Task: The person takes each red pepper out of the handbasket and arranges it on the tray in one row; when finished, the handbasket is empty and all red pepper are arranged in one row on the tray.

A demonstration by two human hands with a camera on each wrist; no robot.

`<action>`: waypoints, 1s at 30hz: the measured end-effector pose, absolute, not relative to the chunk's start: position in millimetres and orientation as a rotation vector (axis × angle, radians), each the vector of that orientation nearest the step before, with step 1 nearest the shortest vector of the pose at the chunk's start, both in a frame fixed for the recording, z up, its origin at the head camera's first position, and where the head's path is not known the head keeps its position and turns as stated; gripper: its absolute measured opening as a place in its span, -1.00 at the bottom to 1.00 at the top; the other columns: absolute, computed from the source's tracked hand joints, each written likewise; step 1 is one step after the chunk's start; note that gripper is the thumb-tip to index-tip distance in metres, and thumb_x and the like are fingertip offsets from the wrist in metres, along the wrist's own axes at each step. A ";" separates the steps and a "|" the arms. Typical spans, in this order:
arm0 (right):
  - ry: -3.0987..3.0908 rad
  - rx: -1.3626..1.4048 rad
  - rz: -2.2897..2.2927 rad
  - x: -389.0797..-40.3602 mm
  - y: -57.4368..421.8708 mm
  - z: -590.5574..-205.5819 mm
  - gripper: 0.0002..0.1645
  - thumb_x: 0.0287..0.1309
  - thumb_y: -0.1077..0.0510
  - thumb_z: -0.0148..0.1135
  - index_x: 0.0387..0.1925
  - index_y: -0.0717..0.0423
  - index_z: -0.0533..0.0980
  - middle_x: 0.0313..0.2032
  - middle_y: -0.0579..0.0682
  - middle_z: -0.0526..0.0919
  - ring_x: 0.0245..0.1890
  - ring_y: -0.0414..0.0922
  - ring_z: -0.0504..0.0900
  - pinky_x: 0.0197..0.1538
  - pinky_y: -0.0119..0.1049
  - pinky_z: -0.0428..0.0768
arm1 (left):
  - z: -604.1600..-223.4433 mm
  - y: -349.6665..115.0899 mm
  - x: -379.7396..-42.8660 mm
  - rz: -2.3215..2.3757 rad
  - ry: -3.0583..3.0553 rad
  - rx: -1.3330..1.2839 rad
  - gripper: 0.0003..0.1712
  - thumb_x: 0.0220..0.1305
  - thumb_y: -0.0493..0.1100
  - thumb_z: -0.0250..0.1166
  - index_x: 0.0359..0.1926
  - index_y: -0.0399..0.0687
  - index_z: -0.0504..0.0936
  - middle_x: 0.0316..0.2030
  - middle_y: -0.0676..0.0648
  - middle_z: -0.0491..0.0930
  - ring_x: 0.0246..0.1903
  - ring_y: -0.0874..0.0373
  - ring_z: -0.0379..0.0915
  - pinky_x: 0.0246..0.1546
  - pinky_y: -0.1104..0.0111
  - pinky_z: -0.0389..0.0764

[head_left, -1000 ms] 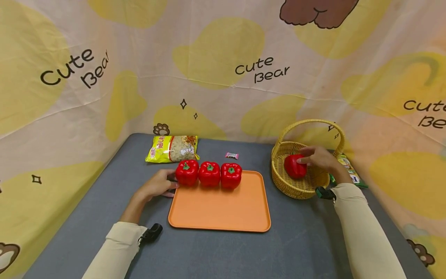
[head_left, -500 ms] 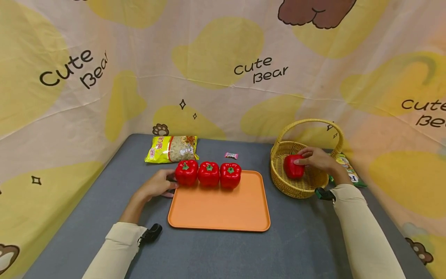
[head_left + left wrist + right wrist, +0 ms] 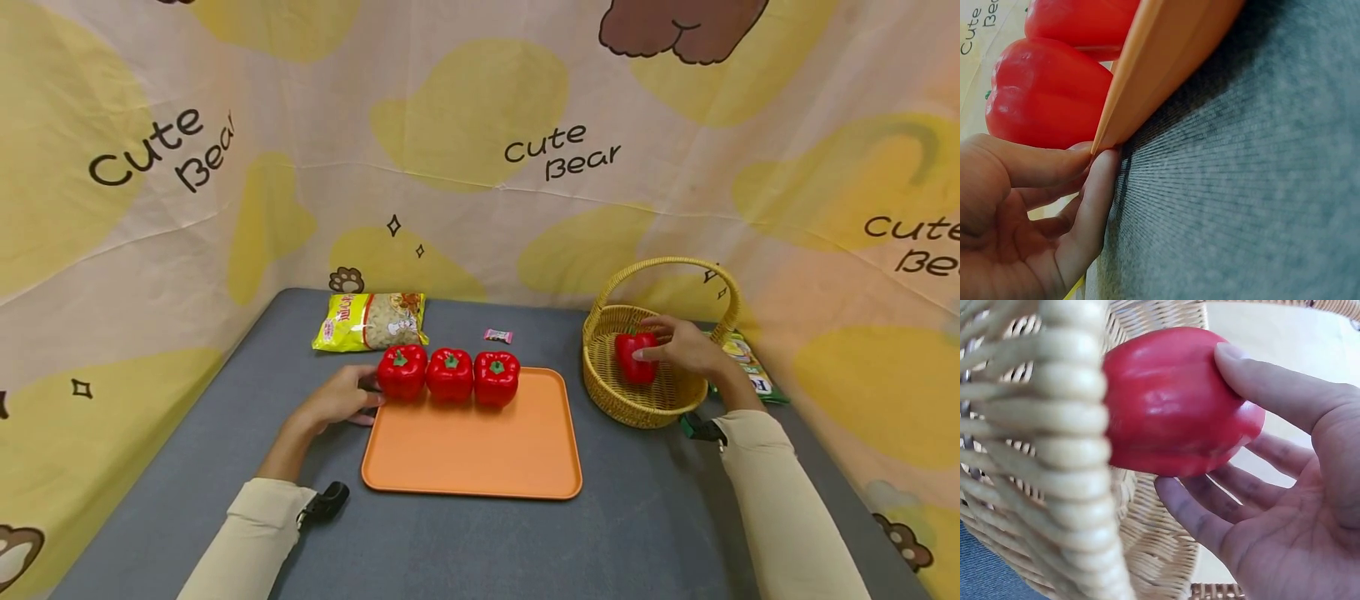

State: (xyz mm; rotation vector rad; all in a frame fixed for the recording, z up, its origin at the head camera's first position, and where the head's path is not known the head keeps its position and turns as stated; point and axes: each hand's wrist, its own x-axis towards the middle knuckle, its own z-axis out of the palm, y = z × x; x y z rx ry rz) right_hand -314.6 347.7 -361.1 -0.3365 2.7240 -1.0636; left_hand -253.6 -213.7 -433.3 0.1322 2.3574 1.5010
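Note:
Three red bell peppers with green stems, a left one (image 3: 402, 375), a middle one (image 3: 451, 377) and a right one (image 3: 497, 381), stand in a row along the far side of an orange tray (image 3: 472, 454). At the tray's left edge, my left hand (image 3: 339, 397) pinches the rim between thumb and fingers, close beside the leftmost pepper. My right hand (image 3: 686, 346) reaches into a yellow wicker basket (image 3: 626, 408) and holds another red bell pepper (image 3: 1166, 403), thumb on one side and fingertips on the other. The pepper is tilted inside the basket's rim.
A yellow snack bag (image 3: 371, 322) lies behind the tray at left, and a small pink-wrapped candy (image 3: 498, 336) lies behind it. The basket's tall handle (image 3: 660, 262) arches over the right hand's pepper. A green packet (image 3: 753, 371) is right of the basket.
The bell pepper in my right hand has turned more upright in the basket, and the fingers have shifted on it. My left hand stays on the tray's edge.

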 end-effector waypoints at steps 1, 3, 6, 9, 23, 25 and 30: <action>2.728 -0.338 -1.066 -313.3 346.9 -360.0 -0.07 0.39 0.07 0.36 0.57 0.37 0.17 0.42 0.48 0.37 0.40 0.43 0.37 0.39 0.34 0.48 | -433.3 -214.0 -253.6 1.502 2.357 0.138 -0.42 0.43 -0.39 0.23 0.41 -0.49 0.39 0.09 -0.37 0.56 -0.13 0.04 0.62 -0.24 0.20 0.85; 2.732 -0.338 -1.075 -310.4 345.2 -357.1 -0.07 0.38 0.10 0.37 0.57 0.36 0.17 0.44 0.47 0.36 0.40 0.44 0.38 0.37 0.31 0.51 | -433.3 -214.3 -253.3 1.507 2.353 0.140 -0.41 0.43 -0.39 0.23 0.42 -0.50 0.38 0.09 -0.37 0.56 -0.13 0.03 0.62 -0.25 0.20 0.85; 2.742 -0.343 -1.083 -305.3 343.8 -352.5 -0.07 0.36 0.13 0.37 0.58 0.36 0.16 0.45 0.48 0.33 0.39 0.45 0.37 0.30 0.22 0.58 | -432.7 -214.5 -252.6 1.507 2.353 0.149 -0.41 0.43 -0.39 0.22 0.42 -0.51 0.37 0.09 -0.38 0.56 -0.13 0.03 0.63 -0.24 0.19 0.85; 2.760 -0.362 -1.086 -298.9 341.7 -348.3 -0.05 0.33 0.15 0.40 0.57 0.37 0.17 0.44 0.46 0.34 0.37 0.43 0.38 0.21 0.12 0.64 | -432.2 -214.0 -251.7 1.512 2.352 0.146 -0.41 0.43 -0.38 0.22 0.42 -0.50 0.38 0.09 -0.37 0.57 -0.14 0.04 0.63 -0.24 0.18 0.85; 2.944 -0.346 -1.010 -259.9 327.4 -334.1 0.01 0.24 -0.04 0.51 0.55 0.27 0.27 0.40 0.41 0.21 0.33 0.34 0.32 0.20 0.19 0.54 | -432.1 -213.8 -251.2 1.504 2.365 0.150 -0.43 0.43 -0.39 0.22 0.40 -0.50 0.40 0.10 -0.38 0.57 -0.13 0.04 0.63 -0.24 0.18 0.85; 2.934 -0.353 -1.046 -255.2 325.5 -333.1 -0.01 0.24 -0.02 0.51 0.54 0.24 0.27 0.41 0.38 0.23 0.31 0.31 0.37 0.20 0.17 0.58 | -432.6 -214.2 -252.1 1.506 2.363 0.147 -0.43 0.43 -0.38 0.22 0.41 -0.49 0.40 0.11 -0.38 0.57 -0.12 0.04 0.63 -0.24 0.18 0.85; 2.911 -0.383 -1.108 -243.7 317.5 -332.2 0.02 0.23 -0.04 0.54 0.55 0.15 0.23 0.41 0.30 0.31 0.26 0.30 0.50 0.16 0.09 0.67 | -435.0 -215.1 -252.5 1.531 2.347 0.163 -0.42 0.42 -0.39 0.22 0.41 -0.50 0.39 0.09 -0.38 0.57 -0.11 0.03 0.62 -0.24 0.16 0.85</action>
